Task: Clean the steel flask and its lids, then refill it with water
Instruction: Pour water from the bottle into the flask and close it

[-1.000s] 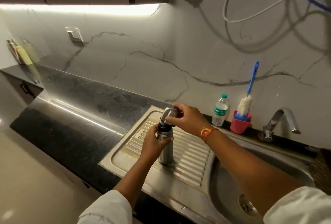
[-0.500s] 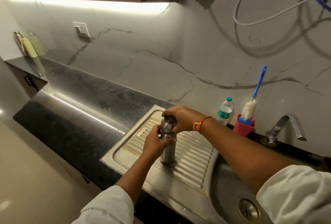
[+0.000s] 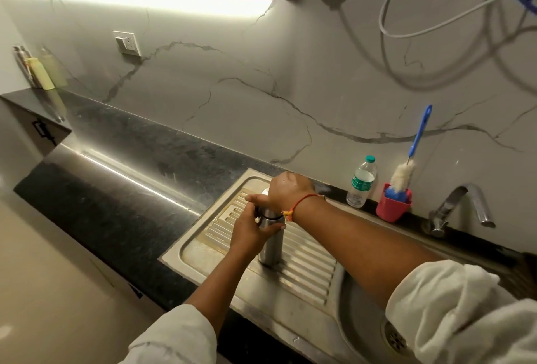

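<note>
— Where's the flask standing?

— Your steel flask (image 3: 271, 244) stands on the ribbed drainboard (image 3: 308, 264) of the stainless sink (image 3: 360, 314), left of the round basin. It is a smooth, brushed cylinder with a dark ring at the shoulder.

— And my grip?

— Your left hand (image 3: 250, 233) wraps the upper body, with the thumb across the front. Your right hand (image 3: 286, 193) comes down from above, fingers curled round the cap (image 3: 265, 191). Only a sliver of rounded grey metal shows beneath your palm.

— Which way does it point?

— Upright: long axis vertical, base on the ridges, mouth end up into your right palm.

— What's around it?

— Speckled black stone counter (image 3: 130, 160) to the left. Behind the sink stand a clear plastic bottle (image 3: 361, 182) with a green cap, a red cup (image 3: 392, 208) holding a fluffy, blue-handled bottle brush (image 3: 402, 174), and a curved chrome tap (image 3: 465, 206).
</note>
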`<state>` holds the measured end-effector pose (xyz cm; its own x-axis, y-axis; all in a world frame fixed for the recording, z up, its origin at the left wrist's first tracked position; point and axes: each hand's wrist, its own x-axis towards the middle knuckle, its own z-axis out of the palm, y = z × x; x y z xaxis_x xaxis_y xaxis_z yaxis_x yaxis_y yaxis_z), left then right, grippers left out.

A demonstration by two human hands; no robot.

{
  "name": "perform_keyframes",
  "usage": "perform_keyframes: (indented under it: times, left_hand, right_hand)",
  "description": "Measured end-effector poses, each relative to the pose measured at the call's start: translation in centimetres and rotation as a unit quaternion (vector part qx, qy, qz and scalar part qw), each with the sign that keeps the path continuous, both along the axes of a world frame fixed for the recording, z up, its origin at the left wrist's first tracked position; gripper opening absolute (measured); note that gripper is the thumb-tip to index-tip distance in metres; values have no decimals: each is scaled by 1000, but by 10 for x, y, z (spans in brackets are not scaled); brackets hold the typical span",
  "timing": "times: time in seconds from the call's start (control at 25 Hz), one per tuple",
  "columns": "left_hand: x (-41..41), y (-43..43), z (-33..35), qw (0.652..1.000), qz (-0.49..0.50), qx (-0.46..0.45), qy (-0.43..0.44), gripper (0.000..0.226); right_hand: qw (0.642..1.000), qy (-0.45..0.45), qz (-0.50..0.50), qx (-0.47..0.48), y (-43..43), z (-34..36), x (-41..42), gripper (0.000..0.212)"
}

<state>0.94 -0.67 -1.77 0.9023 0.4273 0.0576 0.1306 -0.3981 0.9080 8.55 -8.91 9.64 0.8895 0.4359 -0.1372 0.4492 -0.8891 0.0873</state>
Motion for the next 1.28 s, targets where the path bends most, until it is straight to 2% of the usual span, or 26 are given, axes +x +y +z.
perform_keyframes:
  times: [0.08,0.16,0.24,0.36,0.56,0.68,0.76,0.84,0.88,0.96,1.04,1.08,1.16,1.24,1.28]
  left_hand:
    - [0,1,-1,1000,-3,6,8,59]
    - [0,2,-1,1000,-5,1,8,59]
    - [0,3,0,1000,-11,-9,7,58]
    - [0,2,1,1000,-10,-16,14,57]
    - [0,1,1,1000,-2,-9,15,57]
    - [-1,-1,3,1000,4,-17,11,59]
    - [-1,-2,5,1000,2,-11,11,60]
    - [-2,-1,6,1000,-9,-7,16,59]
    - [-2,0,7,1000,-15,-8,20,57]
    - [0,3,6,999,-20,-14,26,56]
    - [0,3,5,999,-17,-13,25,58]
    - [0,3,5,1000,-15,-9,25,58]
    - [0,1,3,1000,-9,-3,21,59]
    - [0,0,3,1000,-1,0,17,57]
    - [0,0,3,1000,-1,0,16,56]
  right_hand:
    - [1000,-6,6,-7,-1,6,2,95]
    - [998,3,51,22,-13,16,10,84]
    - [988,28,151,32,-23,23,15,68]
    - [962,95,256,12,-26,23,10,64]
    - [986,33,164,11,-10,22,5,48]
    - [998,15,56,39,1,7,5,59]
    - [999,6,36,37,2,3,6,73]
    - [996,22,87,-10,-4,10,10,77]
    - [991,41,128,-19,-9,14,12,71]
    - [971,83,224,-15,-17,24,18,69]
    - [958,86,273,-23,-19,28,20,70]
    - [961,80,264,-22,-17,27,19,62]
    - [985,54,166,-6,-9,17,15,46]
    - [998,22,40,35,-2,2,11,71]
    - [999,12,9,47,0,-4,11,82]
